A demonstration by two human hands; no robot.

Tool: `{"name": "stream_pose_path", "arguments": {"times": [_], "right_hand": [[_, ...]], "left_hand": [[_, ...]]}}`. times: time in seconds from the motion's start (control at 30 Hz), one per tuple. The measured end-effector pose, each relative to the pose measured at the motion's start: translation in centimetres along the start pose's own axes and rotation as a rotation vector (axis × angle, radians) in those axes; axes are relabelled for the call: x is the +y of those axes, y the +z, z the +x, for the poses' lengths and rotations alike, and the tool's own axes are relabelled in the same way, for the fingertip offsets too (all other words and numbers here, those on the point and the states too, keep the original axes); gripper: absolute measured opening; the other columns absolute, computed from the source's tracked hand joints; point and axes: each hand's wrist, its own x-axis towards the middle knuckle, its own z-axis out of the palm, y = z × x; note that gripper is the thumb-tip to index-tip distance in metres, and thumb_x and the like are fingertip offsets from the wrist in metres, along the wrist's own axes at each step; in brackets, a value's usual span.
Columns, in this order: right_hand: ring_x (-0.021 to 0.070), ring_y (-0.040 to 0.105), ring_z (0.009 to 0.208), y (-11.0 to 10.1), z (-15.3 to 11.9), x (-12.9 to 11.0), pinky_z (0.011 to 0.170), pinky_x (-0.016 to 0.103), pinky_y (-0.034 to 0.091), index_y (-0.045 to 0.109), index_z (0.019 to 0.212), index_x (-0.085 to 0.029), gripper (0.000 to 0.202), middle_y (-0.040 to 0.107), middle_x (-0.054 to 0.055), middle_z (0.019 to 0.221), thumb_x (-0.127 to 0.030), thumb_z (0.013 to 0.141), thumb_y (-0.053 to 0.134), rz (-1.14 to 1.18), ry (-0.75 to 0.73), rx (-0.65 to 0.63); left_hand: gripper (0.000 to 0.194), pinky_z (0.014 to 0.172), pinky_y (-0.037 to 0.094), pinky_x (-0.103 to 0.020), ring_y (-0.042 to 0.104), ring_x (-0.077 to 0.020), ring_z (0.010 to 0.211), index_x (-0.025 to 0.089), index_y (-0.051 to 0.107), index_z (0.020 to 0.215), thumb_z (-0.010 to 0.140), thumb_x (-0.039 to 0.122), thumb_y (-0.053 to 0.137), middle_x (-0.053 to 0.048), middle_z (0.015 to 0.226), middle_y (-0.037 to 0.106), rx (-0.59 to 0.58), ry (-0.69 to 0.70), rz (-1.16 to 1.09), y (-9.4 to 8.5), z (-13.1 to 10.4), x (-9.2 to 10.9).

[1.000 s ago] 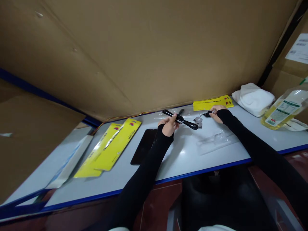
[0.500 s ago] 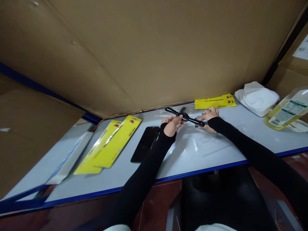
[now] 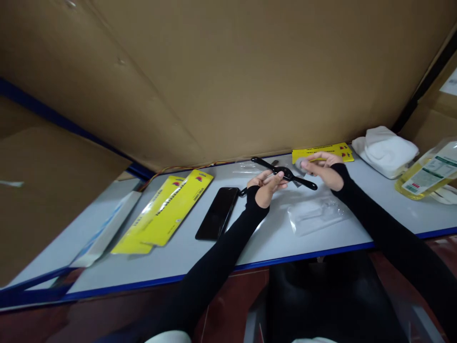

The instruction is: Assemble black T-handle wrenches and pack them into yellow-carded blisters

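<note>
Left hand (image 3: 267,188); thumb atop black tool (image 3: 288,174)

Cardboard walls (image 3: 235,81) and workbench (image 3: 274,238) suggest a workshop.

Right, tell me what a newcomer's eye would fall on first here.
Probably the two overlapping yellow packages, bright on the left part of the table. Next, the black spokeshave in the left hand, near the middle, then the bottle of yellow liquid at the far right.
</note>
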Motion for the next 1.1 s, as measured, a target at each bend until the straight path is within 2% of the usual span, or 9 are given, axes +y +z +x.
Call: {"name": "stream_pose_path", "arguments": {"times": [0.1,0.2,0.3,0.43,0.57,0.67,0.77,0.93,1.1], "right_hand": [[0.017,0.066,0.069,2.0,-1.5,-0.7,0.065,0.032,0.052,0.075,0.083,-0.021,0.044,0.079,0.006,0.084,-0.06,0.069,0.088,-0.012,0.012,0.02],[0.0156,0.065,0.068,3.0,-2.0,-0.2,0.062,0.029,0.049,0.07,0.082,-0.02,0.047,0.076,0.005,0.08,-0.06,0.066,0.089,0.024,0.042,0.026],[0.0135,0.063,0.064,2.8,-2.0,0.3,0.058,0.027,0.047,0.064,0.086,-0.021,0.049,0.074,0.003,0.082,-0.054,0.062,0.093,0.075,0.085,-0.065],[0.0118,0.063,0.064,2.4,-2.0,0.1,0.061,0.028,0.054,0.06,0.087,-0.022,0.05,0.072,0.001,0.089,-0.045,0.059,0.095,0.176,0.184,-0.153],[0.0149,0.07,0.075,2.2,-2.0,-0.6,0.071,0.029,0.06,0.065,0.097,-0.021,0.059,0.073,0.0,0.084,-0.029,0.05,0.1,0.331,0.36,-0.228],[0.0149,0.072,0.073,2.1,-2.1,-1.0,0.068,0.027,0.058,0.069,0.099,-0.019,0.058,0.075,0.001,0.08,-0.031,0.052,0.101,0.377,0.424,-0.29],[0.0144,0.071,0.07,2.1,-2.2,-1.0,0.065,0.027,0.057,0.074,0.101,-0.018,0.056,0.078,0.004,0.082,-0.04,0.057,0.101,0.376,0.406,-0.314],[0.0152,0.073,0.073,2.4,-2.5,-0.5,0.081,0.033,0.064,0.078,0.098,-0.017,0.056,0.08,0.004,0.085,-0.04,0.054,0.102,0.374,0.262,-0.245],[0.0183,0.076,0.079,2.5,-2.7,-0.2,0.09,0.04,0.065,0.079,0.102,-0.017,0.059,0.082,0.007,0.091,-0.044,0.055,0.102,0.369,0.245,-0.234]], "left_hand": [[0.063,0.066,0.068,-0.037,0.078,-0.0246,0.065,0.016,0.063,0.089,0.05,0.038,0.107,-0.007,0.078,0.079,-0.105,0.038,0.047,0.6,-1.2,-0.2],[0.06,0.063,0.067,-0.034,0.077,-0.0222,0.063,0.015,0.066,0.084,0.05,0.044,0.106,-0.005,0.071,0.076,-0.137,0.053,0.091,1.2,-2.1,-0.1],[0.061,0.058,0.065,-0.032,0.074,-0.0202,0.059,0.015,0.067,0.08,0.046,0.049,0.105,-0.004,0.068,0.075,-0.116,0.046,0.095,1.7,-2.5,0.1],[0.058,0.051,0.057,-0.026,0.071,-0.0173,0.06,0.015,0.07,0.077,0.048,0.051,0.103,-0.008,0.078,0.078,-0.063,0.068,0.117,1.9,-2.9,0.4],[0.051,0.045,0.049,-0.022,0.068,-0.0144,0.06,0.014,0.074,0.077,0.052,0.049,0.101,-0.009,0.082,0.08,0.001,0.072,0.144,1.9,-2.9,0.4],[0.048,0.043,0.044,-0.023,0.066,-0.0143,0.057,0.014,0.074,0.077,0.052,0.045,0.1,-0.009,0.08,0.079,0.046,0.079,0.119,1.8,-2.6,0.3],[0.046,0.045,0.046,-0.025,0.064,-0.0135,0.055,0.015,0.071,0.074,0.052,0.043,0.1,-0.009,0.082,0.08,0.065,0.09,0.086,1.7,-2.3,0.2],[0.045,0.053,0.05,-0.026,0.059,-0.0099,0.051,0.014,0.075,0.079,0.058,0.047,0.098,-0.005,0.074,0.077,-0.001,0.145,0.082,1.6,-2.2,-0.1],[0.043,0.053,0.045,-0.025,0.054,-0.0087,0.049,0.015,0.077,0.08,0.063,0.049,0.097,-0.002,0.063,0.07,-0.045,0.192,0.131,1.3,-2.1,-0.2]]}}
